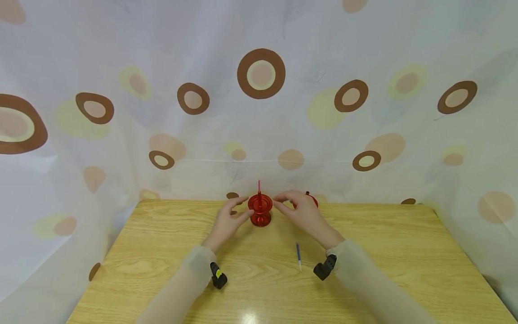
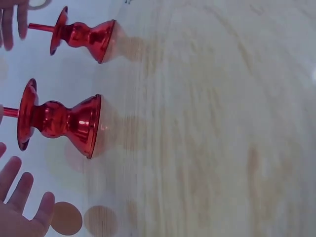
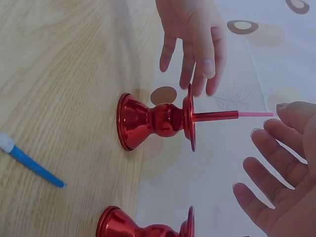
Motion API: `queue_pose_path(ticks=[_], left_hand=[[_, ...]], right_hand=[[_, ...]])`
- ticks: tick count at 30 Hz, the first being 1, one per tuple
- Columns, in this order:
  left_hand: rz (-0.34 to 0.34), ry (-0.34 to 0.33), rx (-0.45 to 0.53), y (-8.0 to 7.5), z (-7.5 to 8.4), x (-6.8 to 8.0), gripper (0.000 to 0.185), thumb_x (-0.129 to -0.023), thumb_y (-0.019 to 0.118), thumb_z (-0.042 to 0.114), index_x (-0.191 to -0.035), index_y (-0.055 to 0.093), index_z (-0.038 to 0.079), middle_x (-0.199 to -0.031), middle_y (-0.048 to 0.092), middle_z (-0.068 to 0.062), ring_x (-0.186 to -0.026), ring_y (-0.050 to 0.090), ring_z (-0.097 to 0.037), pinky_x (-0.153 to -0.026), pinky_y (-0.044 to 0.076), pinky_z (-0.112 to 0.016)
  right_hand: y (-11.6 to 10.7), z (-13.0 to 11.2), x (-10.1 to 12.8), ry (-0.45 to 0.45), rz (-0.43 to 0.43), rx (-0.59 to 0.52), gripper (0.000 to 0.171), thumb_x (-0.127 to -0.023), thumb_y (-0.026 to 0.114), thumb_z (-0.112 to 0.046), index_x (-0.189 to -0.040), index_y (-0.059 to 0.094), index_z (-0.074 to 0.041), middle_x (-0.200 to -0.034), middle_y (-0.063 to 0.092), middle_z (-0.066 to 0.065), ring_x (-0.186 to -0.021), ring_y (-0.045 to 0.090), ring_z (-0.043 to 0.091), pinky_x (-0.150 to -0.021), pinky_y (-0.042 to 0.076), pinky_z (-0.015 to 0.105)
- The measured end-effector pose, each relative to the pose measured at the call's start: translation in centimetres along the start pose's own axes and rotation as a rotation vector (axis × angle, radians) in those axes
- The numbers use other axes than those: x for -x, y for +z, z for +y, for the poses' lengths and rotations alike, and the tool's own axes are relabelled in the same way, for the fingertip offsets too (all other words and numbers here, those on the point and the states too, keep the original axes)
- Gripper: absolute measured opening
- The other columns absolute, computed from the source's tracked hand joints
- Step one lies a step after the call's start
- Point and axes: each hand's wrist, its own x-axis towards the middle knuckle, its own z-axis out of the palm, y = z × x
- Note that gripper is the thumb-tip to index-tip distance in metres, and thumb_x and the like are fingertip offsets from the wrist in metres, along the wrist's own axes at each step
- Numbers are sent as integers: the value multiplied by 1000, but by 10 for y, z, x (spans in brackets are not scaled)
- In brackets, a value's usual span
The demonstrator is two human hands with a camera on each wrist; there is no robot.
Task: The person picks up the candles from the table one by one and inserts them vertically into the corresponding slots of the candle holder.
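A shiny red candle holder (image 1: 261, 218) stands upright near the table's back edge, a thin pink candle (image 3: 256, 114) in its narrow tube. To its left is my left hand (image 1: 226, 222), fingers spread and apart from the holder in the right wrist view. On the other side, my right hand (image 1: 301, 211) has loosely bent fingers, thumb and forefinger close to the candle's tip in the right wrist view. Neither hand grips anything. A second red candle holder (image 3: 143, 224) stands to the right, mostly behind my right hand in the head view.
A slim blue stick with a white end (image 1: 298, 256) lies on the wooden table (image 1: 162, 261), in front of the holders. Behind and along both sides hangs a pale curtain (image 1: 218, 135) with brown and cream circles. Its lower edge meets the table's back edge.
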Motion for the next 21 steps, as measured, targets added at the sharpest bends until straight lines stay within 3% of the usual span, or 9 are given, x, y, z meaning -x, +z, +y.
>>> queue_pose_path(ticks=[5,7,14,21], left_hand=[[-12,11,12,-2,4,5,46,-97,76,19,-139,65,6,-143,62,-15,-133,54,-35,-106,48,-59],[-18,16,21,-2,6,8,44,-96,77,15,-138,66,6,-142,63,-15,-133,55,-35,-105,48,-60],[-28,37,-4,-1,14,19,40,-96,78,20,-133,69,8,-136,67,-9,-130,58,-32,-105,48,-58],[-57,27,-13,4,21,29,40,-95,78,20,-132,70,6,-132,69,-10,-128,59,-32,-106,46,-60]], right_hand=[[-5,4,7,-27,17,16,18,-99,74,-21,-113,80,-11,-110,76,3,-85,59,27,-74,49,37],[-7,6,11,-41,18,14,17,-99,74,-20,-112,80,-11,-110,76,3,-85,60,26,-75,50,38],[-13,13,24,-19,-7,-22,19,-99,73,-19,-115,78,-10,-114,75,5,-108,68,26,-96,55,50],[-18,19,36,-20,-6,-24,19,-100,73,-18,-116,78,-11,-113,75,3,-105,67,24,-90,57,49]])
